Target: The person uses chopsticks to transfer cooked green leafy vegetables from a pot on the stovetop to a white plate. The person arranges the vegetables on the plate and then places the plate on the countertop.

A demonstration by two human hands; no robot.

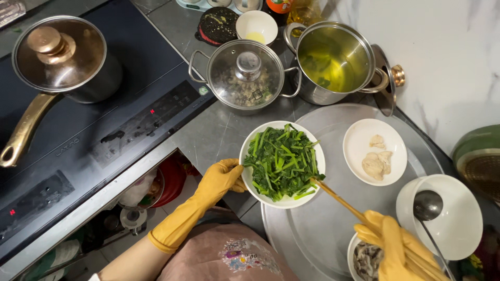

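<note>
Slanting chopsticks (338, 200) point up-left into the greens bowl (249, 179).

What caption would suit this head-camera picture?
Gloved left hand steadies a bowl of greens while the right hand works chopsticks into it.

A lidded saucepan (61, 57) is set on the cooktop (130, 99); a lidded pot (245, 75) and an open pot (333, 60) are placed beside it.

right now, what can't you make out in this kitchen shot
Head view only:
- Small bowl by the right hand: the glove and the bottom edge hide most of it.
- Glass-lidded pot: contents blurred by the fogged lid.
- Saucepan: solid lid hides the inside.
- Green object: cut by the right edge.
</note>
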